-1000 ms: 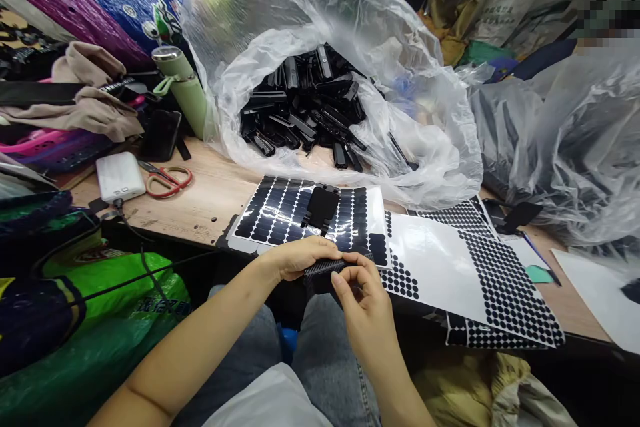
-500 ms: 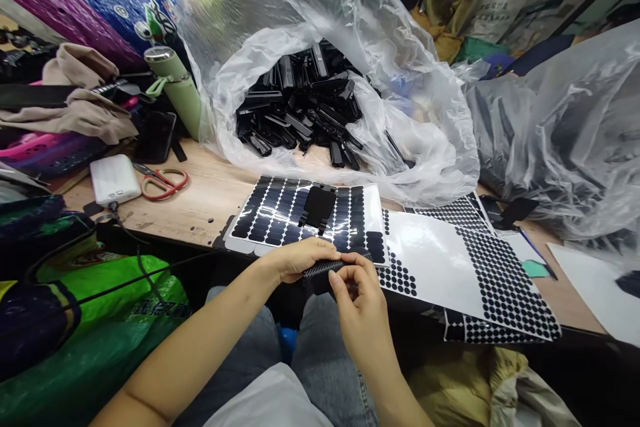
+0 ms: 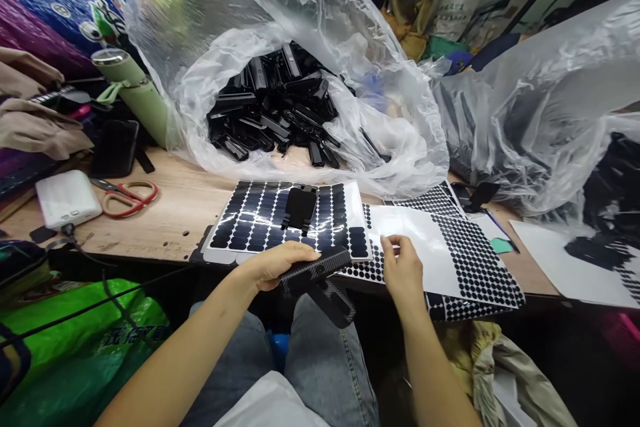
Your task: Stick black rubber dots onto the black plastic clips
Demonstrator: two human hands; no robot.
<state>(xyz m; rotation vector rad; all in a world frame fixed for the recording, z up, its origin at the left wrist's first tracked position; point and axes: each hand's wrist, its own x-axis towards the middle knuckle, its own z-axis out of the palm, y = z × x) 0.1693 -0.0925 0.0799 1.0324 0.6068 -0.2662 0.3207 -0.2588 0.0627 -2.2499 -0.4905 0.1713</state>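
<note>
A black part with a carbon-fibre pattern (image 3: 317, 270) is gripped in my left hand (image 3: 277, 263), above my lap at the table's front edge; a second leg of it angles down to the right. My right hand (image 3: 404, 273) is off the part, over the sheet of black round stickers (image 3: 473, 257), its thumb and fingertips pinched together. Whether something small sits between them cannot be made out. Left of it lies a sheet of dark elongated stickers (image 3: 250, 213) with a flat black piece (image 3: 301, 207) on top.
A clear plastic bag (image 3: 410, 140) full of black parts stands behind the sheets. On the left are red-handled scissors (image 3: 131, 199), a white power bank (image 3: 69, 199), a phone (image 3: 115, 148) and a green bottle (image 3: 143, 103). Another plastic bag (image 3: 505, 133) is on the right.
My right hand has come off the black part and moved right, over the round stickers. The part has turned in my left hand, showing more of itself. The camera view has shifted right.
</note>
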